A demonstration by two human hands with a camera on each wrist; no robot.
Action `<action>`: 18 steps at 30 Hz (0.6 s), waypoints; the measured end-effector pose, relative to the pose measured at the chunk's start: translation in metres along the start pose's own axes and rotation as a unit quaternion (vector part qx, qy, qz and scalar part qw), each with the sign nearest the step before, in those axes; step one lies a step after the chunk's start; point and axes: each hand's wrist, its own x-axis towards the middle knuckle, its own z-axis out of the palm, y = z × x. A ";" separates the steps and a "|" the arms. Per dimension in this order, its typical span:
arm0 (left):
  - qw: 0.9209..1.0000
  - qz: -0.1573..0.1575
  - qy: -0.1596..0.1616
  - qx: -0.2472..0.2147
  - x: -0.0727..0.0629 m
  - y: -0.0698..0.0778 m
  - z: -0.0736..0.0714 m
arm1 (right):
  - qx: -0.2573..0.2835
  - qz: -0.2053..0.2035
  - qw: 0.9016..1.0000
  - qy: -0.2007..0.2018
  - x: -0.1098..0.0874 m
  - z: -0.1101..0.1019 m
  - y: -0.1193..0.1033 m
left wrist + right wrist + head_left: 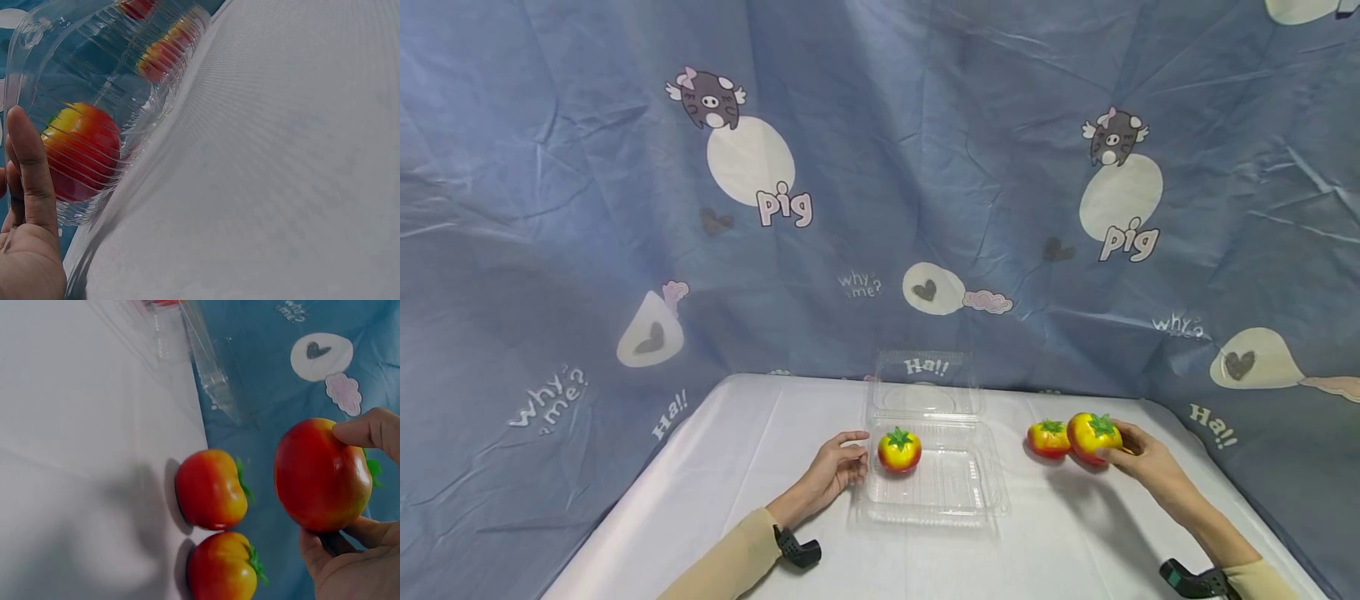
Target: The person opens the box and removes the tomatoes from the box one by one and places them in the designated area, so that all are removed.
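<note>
My right hand [1150, 462] holds a red-yellow tomato [1093, 437] with a green leafy top above the right part of the table. In the right wrist view, the thumb lies on one side of this tomato [322, 475] and fingers on the other. Below it sit two similar tomatoes [212, 489], [223, 567] close together; the held one partly covers one of them in the head view. A clear plastic clamshell box [925, 505] stands with its lid up in the middle. Inside, at the left, rests another tomato [899, 451]. My left hand [835, 469] touches the box's left side, fingers fairly straight.
A white cloth covers the table [760, 450]. Behind it hangs a blue printed curtain [865, 208], near the raised lid [925, 387]. Black bands with small devices [797, 550] are worn on both wrists.
</note>
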 end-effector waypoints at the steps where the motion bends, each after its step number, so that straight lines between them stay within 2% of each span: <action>1: 1.000 0.000 0.000 0.000 0.000 0.000 0.000 | 0.003 0.004 1.000 0.001 0.000 -0.001 0.001; 5: 1.000 -0.001 0.002 -0.004 0.001 0.000 0.001 | 0.013 0.004 1.000 0.009 0.000 -0.007 0.004; 9: 1.000 -0.003 0.001 -0.008 0.002 0.000 0.001 | -0.013 -0.005 1.000 0.023 0.000 -0.014 0.008; 12: 1.000 -0.003 0.004 -0.006 0.002 0.000 0.001 | -0.042 0.006 0.999 0.032 0.000 -0.019 0.009; 18: 1.000 -0.001 0.005 -0.001 0.002 -0.001 0.000 | -0.039 0.030 0.999 0.024 0.000 -0.029 0.011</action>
